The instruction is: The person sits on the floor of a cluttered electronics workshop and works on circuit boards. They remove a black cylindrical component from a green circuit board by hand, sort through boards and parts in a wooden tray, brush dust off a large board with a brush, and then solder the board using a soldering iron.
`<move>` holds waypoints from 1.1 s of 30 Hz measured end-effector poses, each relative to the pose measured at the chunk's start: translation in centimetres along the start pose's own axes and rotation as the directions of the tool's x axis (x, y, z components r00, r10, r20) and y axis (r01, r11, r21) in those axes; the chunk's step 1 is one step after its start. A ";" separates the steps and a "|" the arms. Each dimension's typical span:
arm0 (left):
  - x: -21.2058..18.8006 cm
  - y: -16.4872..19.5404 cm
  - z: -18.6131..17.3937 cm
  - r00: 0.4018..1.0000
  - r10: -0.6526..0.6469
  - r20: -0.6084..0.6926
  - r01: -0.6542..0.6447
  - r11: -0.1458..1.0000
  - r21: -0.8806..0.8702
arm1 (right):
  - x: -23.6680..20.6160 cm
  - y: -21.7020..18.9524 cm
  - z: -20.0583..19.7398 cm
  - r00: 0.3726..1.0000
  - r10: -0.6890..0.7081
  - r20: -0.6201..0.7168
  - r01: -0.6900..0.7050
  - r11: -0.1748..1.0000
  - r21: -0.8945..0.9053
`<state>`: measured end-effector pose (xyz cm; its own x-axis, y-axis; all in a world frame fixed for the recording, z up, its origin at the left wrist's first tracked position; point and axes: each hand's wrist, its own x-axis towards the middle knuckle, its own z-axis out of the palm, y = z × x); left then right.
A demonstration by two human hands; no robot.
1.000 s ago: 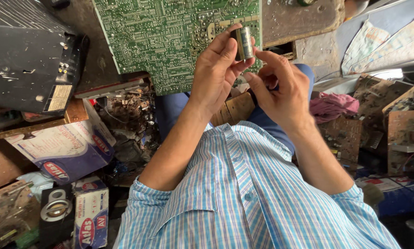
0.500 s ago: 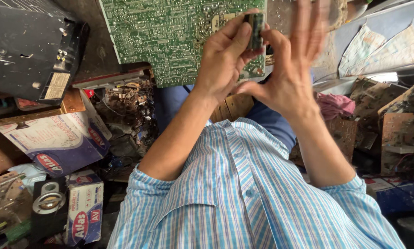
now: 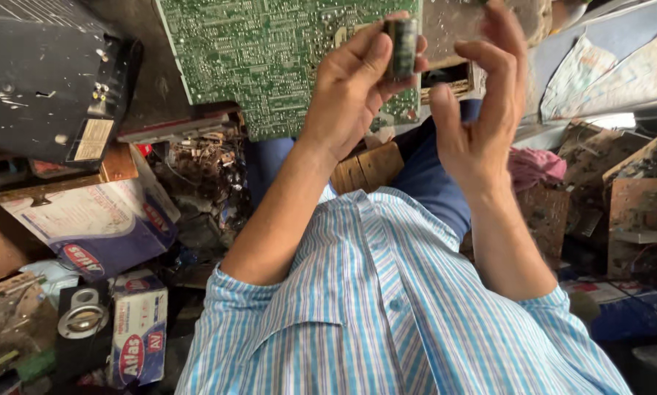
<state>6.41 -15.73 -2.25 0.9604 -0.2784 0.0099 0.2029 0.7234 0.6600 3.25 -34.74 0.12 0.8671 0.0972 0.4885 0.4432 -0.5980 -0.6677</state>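
The left hand (image 3: 354,80) pinches a dark cylindrical capacitor (image 3: 401,47) upright between thumb and fingers, raised in front of a green circuit board (image 3: 270,58). Just right of it, the right hand (image 3: 482,110) is open, fingers spread, holding nothing. A black device casing (image 3: 43,80) sits far left, a small cardboard box (image 3: 138,333) near left.
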 end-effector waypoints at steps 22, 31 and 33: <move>-0.6 -1.6 -1.9 0.998 0.055 0.023 -0.055 0.998 0.028 | 0.6 -4.3 -0.1 0.915 0.127 0.383 -0.196 0.969 0.148; -0.5 -1.5 -1.4 0.997 0.047 0.062 -0.046 0.999 -0.013 | -0.2 -0.1 2.7 0.849 0.331 0.413 -0.489 0.787 0.376; -0.5 -1.3 -1.4 0.999 0.028 0.038 -0.027 0.999 -0.046 | -0.2 -0.4 2.5 0.881 0.317 0.352 -0.457 0.764 0.455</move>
<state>5.91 -15.66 -4.12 0.9578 -0.2816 0.0573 0.1858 0.7588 0.6242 3.47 -32.56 -1.14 0.9842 0.1760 0.0207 0.0458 -0.1394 -0.9892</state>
